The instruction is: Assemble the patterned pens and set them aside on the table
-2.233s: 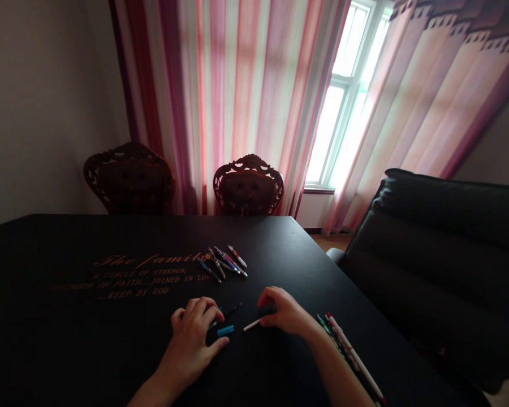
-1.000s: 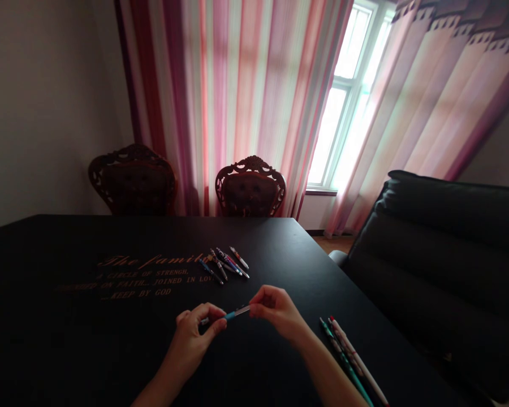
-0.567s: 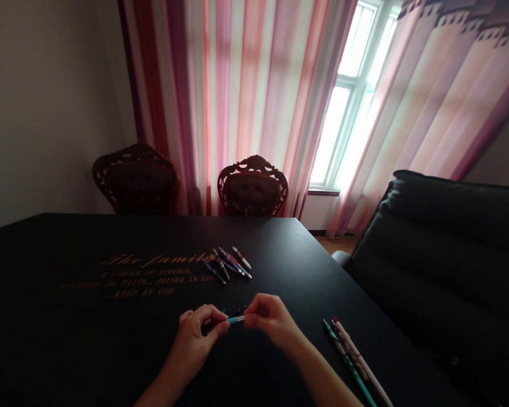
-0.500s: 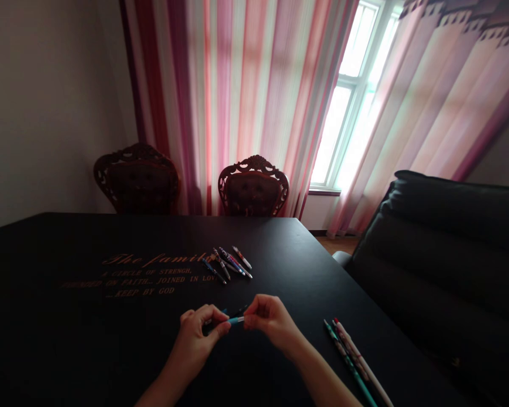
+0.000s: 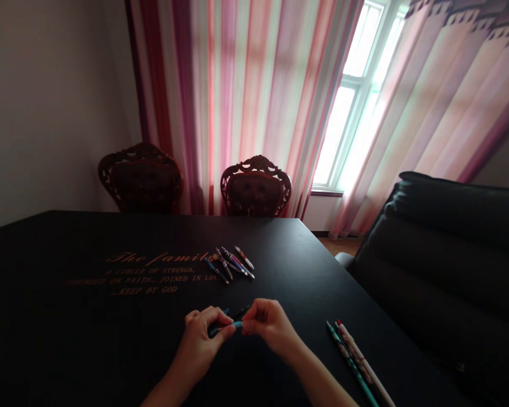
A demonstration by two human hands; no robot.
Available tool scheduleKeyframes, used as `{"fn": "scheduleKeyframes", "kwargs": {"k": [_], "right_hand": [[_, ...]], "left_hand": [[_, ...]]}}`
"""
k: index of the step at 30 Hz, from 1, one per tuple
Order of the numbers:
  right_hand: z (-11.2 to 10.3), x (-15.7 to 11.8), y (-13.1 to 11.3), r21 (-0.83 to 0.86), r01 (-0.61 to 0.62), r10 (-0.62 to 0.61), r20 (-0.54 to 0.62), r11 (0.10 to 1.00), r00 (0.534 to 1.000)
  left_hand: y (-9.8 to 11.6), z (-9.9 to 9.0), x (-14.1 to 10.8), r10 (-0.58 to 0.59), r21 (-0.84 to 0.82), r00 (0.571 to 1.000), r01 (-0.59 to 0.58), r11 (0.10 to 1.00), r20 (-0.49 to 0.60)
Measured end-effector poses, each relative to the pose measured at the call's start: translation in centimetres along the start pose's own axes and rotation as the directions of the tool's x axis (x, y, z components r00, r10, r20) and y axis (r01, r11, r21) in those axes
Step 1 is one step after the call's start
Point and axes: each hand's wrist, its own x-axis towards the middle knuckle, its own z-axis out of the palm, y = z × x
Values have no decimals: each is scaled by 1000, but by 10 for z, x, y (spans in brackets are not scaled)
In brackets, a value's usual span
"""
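Near the front of the black table [image 5: 89,350], my left hand [image 5: 206,336] pinches a blue pen part [image 5: 237,325] between thumb and fingers. The fingertips of my right hand [image 5: 271,328] are closed on the other end of the same part. A dark pen piece shows under my left fingers. Just behind my hands, a dark pen [image 5: 241,311] lies on the table, partly hidden. Farther back is a loose pile of several pens [image 5: 229,264], with an orange and white pen [image 5: 244,258] at its right side.
Two long sticks, one green [image 5: 352,362] and one pink [image 5: 365,364], lie at the table's right side. Beyond the table stand two carved chairs [image 5: 142,181] before striped curtains. A black leather armchair [image 5: 449,271] is at the right.
My hands have come closer together, and less of the blue part shows between them; its pale end is now hidden. The whole view has shifted slightly.
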Motion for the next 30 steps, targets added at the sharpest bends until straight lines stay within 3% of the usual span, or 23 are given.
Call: {"fn": "scheduleKeyframes", "kwargs": {"k": [11,13,19,23,30], "right_hand": [[2,1,0,-34,9,-7,58,999,998],[-6,4,-1,-70,7,-5,31,998,999],[-56,14,-6,-244,60,-121,-244,968,962],[-75,14,-6,-294,41,-121,-260,955,958],[-75,12,-9,-323,28,-110,-239,946,965]], "left_hand": [[3,-1,1,38,97,999,-37,995,-4],[3,-3,1,62,172,998,-57,983,-21],[-1,-11,0,152,465,982,-83,881,-112],[-5,-9,-1,185,511,981,-129,850,-62],[-6,-8,2,163,449,982,-105,887,-93]]}}
